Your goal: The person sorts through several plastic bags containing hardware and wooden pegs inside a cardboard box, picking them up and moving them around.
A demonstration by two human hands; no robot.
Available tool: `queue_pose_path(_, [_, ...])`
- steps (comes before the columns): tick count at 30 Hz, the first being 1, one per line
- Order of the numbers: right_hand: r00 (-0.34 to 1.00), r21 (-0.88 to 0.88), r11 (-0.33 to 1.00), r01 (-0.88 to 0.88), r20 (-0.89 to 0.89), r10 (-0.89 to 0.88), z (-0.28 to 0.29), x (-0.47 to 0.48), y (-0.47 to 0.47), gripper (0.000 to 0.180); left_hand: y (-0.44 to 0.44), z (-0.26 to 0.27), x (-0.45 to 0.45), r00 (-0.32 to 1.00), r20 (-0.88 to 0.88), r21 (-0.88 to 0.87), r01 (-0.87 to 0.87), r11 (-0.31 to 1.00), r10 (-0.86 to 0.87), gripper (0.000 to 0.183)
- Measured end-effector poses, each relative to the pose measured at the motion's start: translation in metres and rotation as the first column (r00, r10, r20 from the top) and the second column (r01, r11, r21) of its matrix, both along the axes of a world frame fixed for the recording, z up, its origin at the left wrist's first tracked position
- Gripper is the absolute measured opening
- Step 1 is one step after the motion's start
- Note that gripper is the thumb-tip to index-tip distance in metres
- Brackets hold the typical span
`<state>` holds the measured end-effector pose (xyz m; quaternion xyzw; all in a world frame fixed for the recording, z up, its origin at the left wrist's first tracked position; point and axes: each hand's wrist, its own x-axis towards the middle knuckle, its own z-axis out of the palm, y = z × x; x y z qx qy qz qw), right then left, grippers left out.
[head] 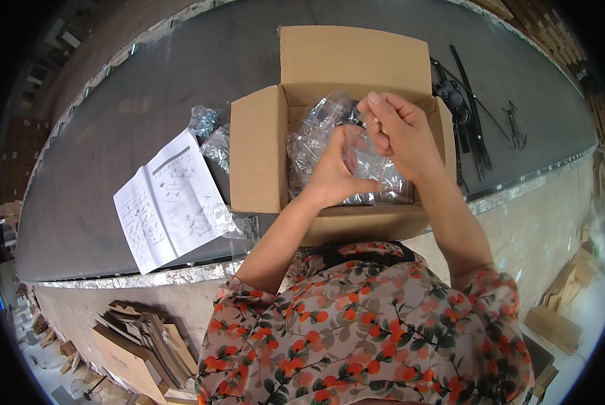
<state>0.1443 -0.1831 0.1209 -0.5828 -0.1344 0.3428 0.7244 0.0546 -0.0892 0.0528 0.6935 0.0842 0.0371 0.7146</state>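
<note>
A cardboard box (256, 152) stands with its flaps spread in front of me, several clear plastic bags (307, 134) inside it. My left hand (335, 174) is in the box opening, its thumb and fingers around a transparent zip bag (391, 177). Above that bag, toward the box's right side, is my right hand (398, 131), with its fingertips pinched together. A small pale bit shows at its fingers, but what it is cannot be made out. Something dark lies among the bags behind the right fingertips, partly hidden.
Left of the box lie a printed instruction sheet (173, 202) with drawings and bags of small hardware (205, 121). Black metal rails and a mechanism (454, 98) rest at the right, near black bent wires (513, 126). Flattened cardboard (140, 349) leans below the dark conveyor belt (95, 202).
</note>
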Motion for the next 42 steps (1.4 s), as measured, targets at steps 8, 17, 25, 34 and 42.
queue_pose_path(8, [0.971, 0.195, 0.952, 0.235, -0.018, -0.237, -0.008, -0.013, 0.015, 0.027, -0.004, -0.016, 0.003, 0.996, 0.077, 0.014, -0.037, 0.999, 0.036, 0.076])
queue_pose_path(17, [0.954, 0.220, 0.942, 0.254, 0.102, -0.282, -0.017, -0.016, 0.013, 0.024, -0.002, -0.002, -0.001, 0.998, -0.026, 0.076, -0.063, 0.995, 0.066, 0.078])
queue_pose_path(25, [0.967, 0.319, 0.921, 0.223, 0.044, -0.250, -0.015, -0.016, 0.007, 0.028, -0.005, -0.006, 0.000, 0.992, 0.040, 0.079, -0.121, 0.989, 0.119, 0.087])
queue_pose_path(34, [0.968, 0.364, 0.908, 0.209, 0.058, -0.245, -0.010, -0.017, 0.004, 0.039, -0.006, -0.005, 0.000, 0.989, 0.059, -0.071, -0.130, 0.989, 0.134, 0.081])
queue_pose_path(42, [0.956, 0.334, 0.934, 0.127, 0.209, -0.205, -0.009, -0.016, 0.002, 0.040, -0.006, -0.004, 0.000, 0.984, 0.113, -0.112, -0.127, 0.986, 0.140, 0.075])
